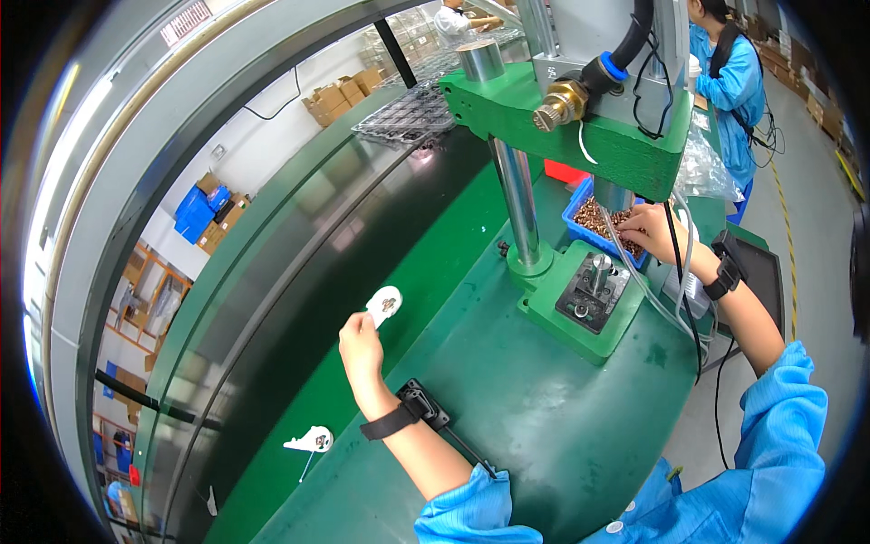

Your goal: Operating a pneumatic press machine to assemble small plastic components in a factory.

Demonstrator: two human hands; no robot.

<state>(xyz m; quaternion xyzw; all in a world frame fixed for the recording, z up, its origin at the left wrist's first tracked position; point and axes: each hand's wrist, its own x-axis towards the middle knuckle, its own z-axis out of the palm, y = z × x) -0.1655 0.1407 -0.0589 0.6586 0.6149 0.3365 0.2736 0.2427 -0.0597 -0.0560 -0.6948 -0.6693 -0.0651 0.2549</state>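
My left hand [362, 346] is closed round the narrow end of a white plastic part [385, 304]. Its rounded end, with a metal-looking centre, points away from me over the green belt. At the right, my right hand [654, 232] reaches into a blue bin [580, 232] full of small copper-coloured metal pieces [594, 218]. Its fingers are bent and drawn together among the pieces; whatever sits between the tips is hidden. Just nearer than the bin is the press's black fixture [592, 292] with an upright metal pin.
A green press head [571, 127] on steel columns [516, 195] overhangs the bin. Hoses and cables [675, 263] hang beside my right forearm. Another white part [313, 440] lies on the green belt [272, 485]. A co-worker in blue [729, 82] stands at the far right.
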